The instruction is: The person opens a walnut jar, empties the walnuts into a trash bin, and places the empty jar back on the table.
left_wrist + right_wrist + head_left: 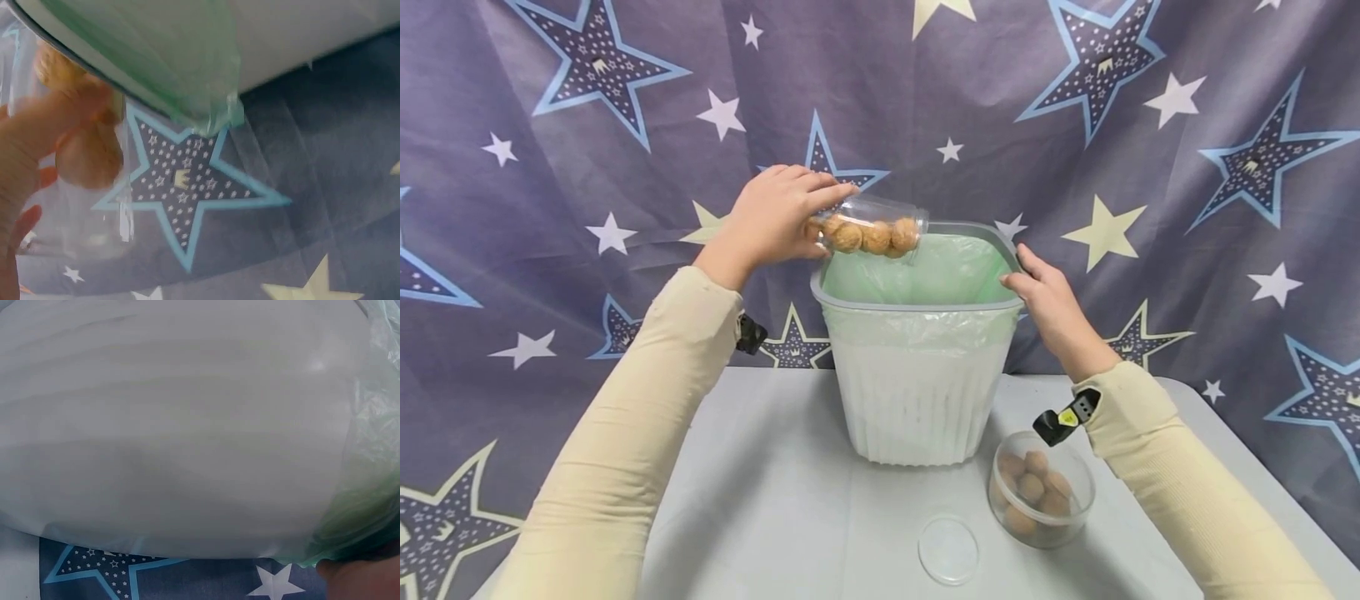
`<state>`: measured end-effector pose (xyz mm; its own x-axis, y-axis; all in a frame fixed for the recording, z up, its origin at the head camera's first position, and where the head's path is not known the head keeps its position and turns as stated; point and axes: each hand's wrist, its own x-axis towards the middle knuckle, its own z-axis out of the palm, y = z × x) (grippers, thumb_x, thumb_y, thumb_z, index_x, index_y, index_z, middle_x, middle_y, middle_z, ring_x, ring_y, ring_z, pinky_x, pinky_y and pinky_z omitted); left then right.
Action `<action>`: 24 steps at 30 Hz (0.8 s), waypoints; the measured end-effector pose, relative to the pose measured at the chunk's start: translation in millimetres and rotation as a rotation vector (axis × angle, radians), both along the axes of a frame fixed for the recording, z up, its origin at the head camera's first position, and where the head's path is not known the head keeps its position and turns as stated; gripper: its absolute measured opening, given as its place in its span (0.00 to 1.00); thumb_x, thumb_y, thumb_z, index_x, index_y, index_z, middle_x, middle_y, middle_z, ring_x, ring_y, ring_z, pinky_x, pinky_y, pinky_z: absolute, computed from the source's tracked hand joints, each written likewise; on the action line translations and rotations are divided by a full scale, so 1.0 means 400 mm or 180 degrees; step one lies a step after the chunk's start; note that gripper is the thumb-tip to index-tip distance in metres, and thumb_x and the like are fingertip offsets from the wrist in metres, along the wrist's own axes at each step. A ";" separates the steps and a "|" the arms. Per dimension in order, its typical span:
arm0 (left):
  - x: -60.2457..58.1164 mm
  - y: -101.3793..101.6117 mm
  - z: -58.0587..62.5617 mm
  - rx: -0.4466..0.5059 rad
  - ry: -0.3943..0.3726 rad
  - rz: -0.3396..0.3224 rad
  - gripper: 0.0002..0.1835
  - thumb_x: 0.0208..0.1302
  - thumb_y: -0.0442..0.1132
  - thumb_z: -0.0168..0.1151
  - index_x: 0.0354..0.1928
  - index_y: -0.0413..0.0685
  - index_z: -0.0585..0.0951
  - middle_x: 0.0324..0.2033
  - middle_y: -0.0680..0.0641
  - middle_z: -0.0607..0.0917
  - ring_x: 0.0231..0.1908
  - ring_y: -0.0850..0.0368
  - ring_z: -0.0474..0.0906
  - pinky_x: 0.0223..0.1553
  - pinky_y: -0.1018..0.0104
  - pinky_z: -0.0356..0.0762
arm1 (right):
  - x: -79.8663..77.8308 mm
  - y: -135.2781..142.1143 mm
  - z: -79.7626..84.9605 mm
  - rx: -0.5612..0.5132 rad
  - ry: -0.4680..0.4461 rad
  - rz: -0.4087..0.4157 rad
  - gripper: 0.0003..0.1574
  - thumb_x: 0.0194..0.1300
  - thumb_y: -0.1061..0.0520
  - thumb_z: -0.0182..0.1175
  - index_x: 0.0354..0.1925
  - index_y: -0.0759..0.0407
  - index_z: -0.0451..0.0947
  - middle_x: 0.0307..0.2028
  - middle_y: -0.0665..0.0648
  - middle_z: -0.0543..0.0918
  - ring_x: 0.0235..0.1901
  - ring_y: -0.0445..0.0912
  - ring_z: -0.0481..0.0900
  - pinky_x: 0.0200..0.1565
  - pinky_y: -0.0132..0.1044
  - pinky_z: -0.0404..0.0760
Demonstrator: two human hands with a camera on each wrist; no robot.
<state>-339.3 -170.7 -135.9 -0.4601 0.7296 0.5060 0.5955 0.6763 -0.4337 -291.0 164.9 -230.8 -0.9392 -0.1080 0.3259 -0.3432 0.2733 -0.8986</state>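
Observation:
My left hand [786, 212] grips a clear plastic jar [883, 210] around its base end, tipped nearly on its side. Several round tan balls [876, 238] with a rough, walnut-like surface lie along it. The jar's mouth points right, over the near-left part of a white trash bin [917, 392]. A pale green bag [955, 262] lines the bin and folds over its grey rim. On the bin's right side, my right hand [1048, 296] holds the rim, thumb at the inner edge. In the left wrist view, the jar [94, 234] and fingers appear beside the bin's rim.
A round clear container [1060, 533] with several brown balls [1032, 487] stands right of the bin, under my right forearm. A clear round lid [949, 550] lies flat on the white table [790, 517]. Behind the table hangs a star-patterned curtain [970, 100].

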 end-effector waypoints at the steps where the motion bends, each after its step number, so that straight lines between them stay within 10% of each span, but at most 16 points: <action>1: 0.001 0.001 0.000 -0.0006 -0.0003 0.0013 0.48 0.33 0.47 0.80 0.63 0.50 0.72 0.54 0.43 0.79 0.52 0.43 0.72 0.57 0.51 0.66 | 0.000 0.000 0.000 0.0002 0.0000 0.0004 0.44 0.65 0.58 0.45 0.73 0.61 0.38 0.73 0.55 0.41 0.72 0.46 0.39 0.70 0.41 0.44; 24: 0.002 0.005 0.001 0.0001 -0.0003 0.0075 0.47 0.33 0.47 0.80 0.63 0.50 0.72 0.53 0.43 0.79 0.51 0.42 0.72 0.57 0.50 0.66 | 0.002 0.005 0.002 0.0011 -0.0019 -0.0030 0.43 0.65 0.59 0.45 0.73 0.60 0.38 0.73 0.54 0.41 0.72 0.46 0.38 0.70 0.41 0.45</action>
